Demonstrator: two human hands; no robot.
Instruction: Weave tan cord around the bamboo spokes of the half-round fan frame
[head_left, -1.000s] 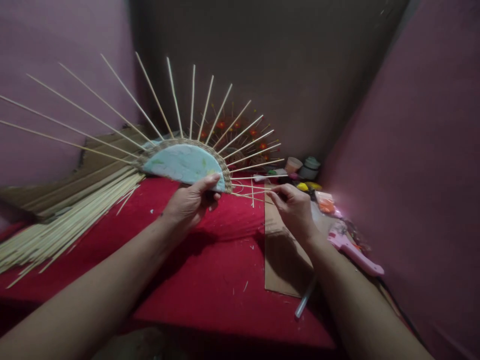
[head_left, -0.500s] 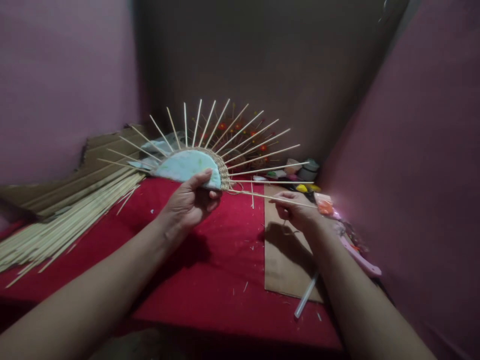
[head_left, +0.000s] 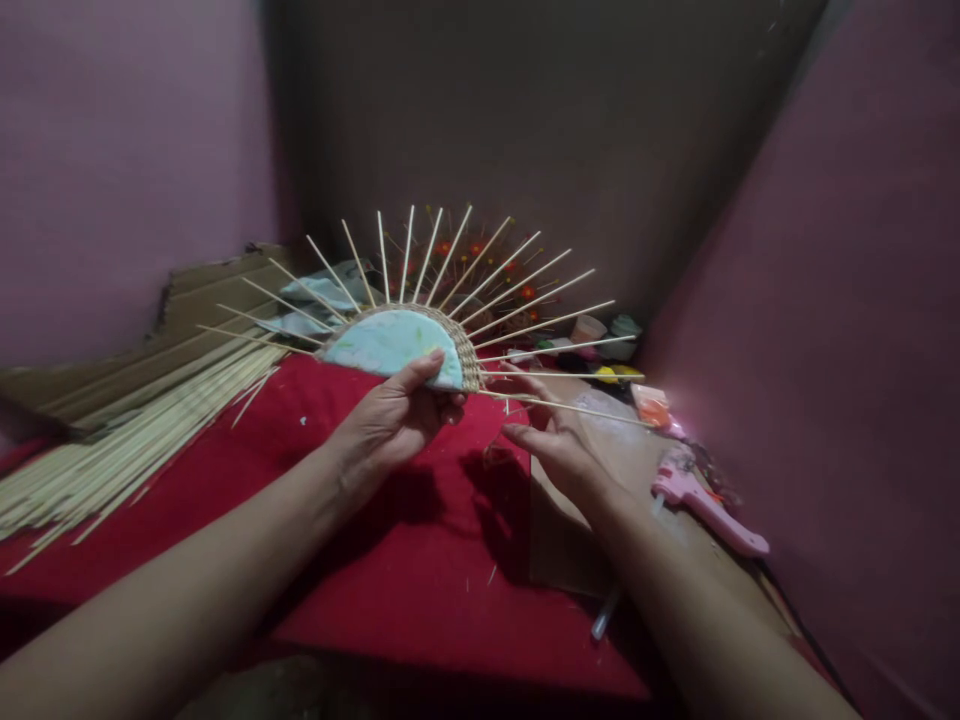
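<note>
A pale blue half-round piece (head_left: 390,343) has a woven cord rim (head_left: 469,362) along its curve, with several thin sticks (head_left: 499,290) fanning out from it. My left hand (head_left: 409,410) is closed on its lower right part, thumb on the front face. Beside the lowest right sticks is my right hand (head_left: 551,435), its fingers spread, the upper ones near the sticks by the rim. A thin cord hangs near its fingertips; whether they touch it is unclear.
A pile of loose sticks (head_left: 150,430) lies left on the red cloth (head_left: 337,590), beside cardboard (head_left: 217,290). At right are a pink glue gun (head_left: 709,500), a cardboard sheet (head_left: 562,540) and a clear glue stick (head_left: 606,615). Red-flowered decoration (head_left: 476,250) stands behind.
My right hand has let go of the lowest stick, moved left toward the rim and spread its fingers. The half-round piece and my left hand have shifted slightly right and down.
</note>
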